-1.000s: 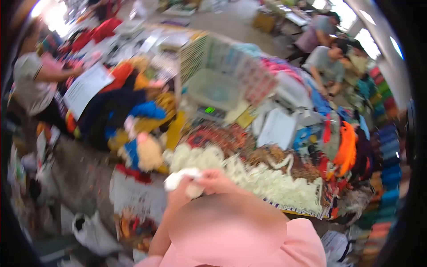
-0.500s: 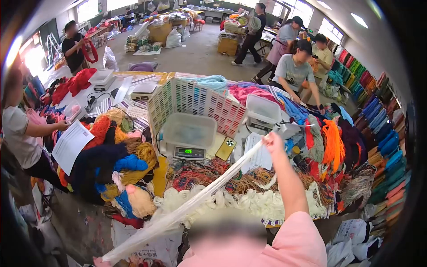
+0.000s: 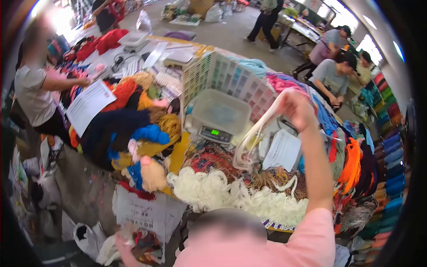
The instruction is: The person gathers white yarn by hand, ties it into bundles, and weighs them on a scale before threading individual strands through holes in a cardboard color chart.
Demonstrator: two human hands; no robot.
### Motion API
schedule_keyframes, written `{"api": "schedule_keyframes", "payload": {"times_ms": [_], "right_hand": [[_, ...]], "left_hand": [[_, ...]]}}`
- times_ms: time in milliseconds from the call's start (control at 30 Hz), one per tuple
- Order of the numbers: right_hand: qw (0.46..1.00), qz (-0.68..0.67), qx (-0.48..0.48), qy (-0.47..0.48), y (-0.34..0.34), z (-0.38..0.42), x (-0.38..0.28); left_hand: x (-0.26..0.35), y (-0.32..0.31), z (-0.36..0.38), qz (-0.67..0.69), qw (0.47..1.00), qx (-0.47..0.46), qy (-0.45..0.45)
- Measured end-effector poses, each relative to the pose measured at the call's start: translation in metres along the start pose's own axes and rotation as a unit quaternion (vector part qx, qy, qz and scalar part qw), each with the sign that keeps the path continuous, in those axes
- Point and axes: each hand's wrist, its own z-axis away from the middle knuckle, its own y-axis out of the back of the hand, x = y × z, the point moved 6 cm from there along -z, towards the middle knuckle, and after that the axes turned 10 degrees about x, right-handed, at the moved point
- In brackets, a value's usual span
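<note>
My right hand [image 3: 299,110] is raised over the table, closed round one end of a skein of white yarn [image 3: 252,135]. The skein hangs in a loose loop down to the left, in front of a digital scale [image 3: 215,134] bearing a clear plastic tub [image 3: 221,111]. Low at the left, my left hand [image 3: 126,250] is blurred beside something white and a heap of coloured scraps [image 3: 147,244]; its fingers cannot be made out. Cream yarn bundles [image 3: 200,189] line the near table edge, with mixed brown and red threads [image 3: 213,162] behind them.
A plastic lattice screen [image 3: 242,82] stands behind the tub. Coloured yarn piles [image 3: 111,129] lie left, and orange yarn [image 3: 351,164] right. A co-worker [image 3: 33,91] at the left is near a paper sheet [image 3: 91,107]; another [image 3: 331,80] bends at the right.
The white skein, stretched between both hands before, now hangs from my right hand, which has moved up and right. My left hand is off its end and farther right. The view has shifted.
</note>
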Motion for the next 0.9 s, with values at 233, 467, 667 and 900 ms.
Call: {"api": "schedule_keyframes", "payload": {"times_ms": [233,467,667,900], "right_hand": [[0.973,0.044,0.192,0.12,0.078,-0.107,-0.049],[0.946,0.305,0.091,0.057,-0.016,-0.128,0.093],[0.993,0.024,-0.089,0.072,-0.092,-0.124,0.037],[0.922,0.143,0.227,0.28,-0.001,-0.187,-0.141]], "left_hand": [[-0.035,-0.048,0.073,0.022,0.996,-0.061,0.065],[-0.06,-0.077,0.106,0.027,0.967,-0.152,0.201],[-0.063,-0.104,0.142,0.045,0.941,-0.225,0.249],[-0.087,-0.124,0.157,0.082,0.919,-0.243,0.301]]}}
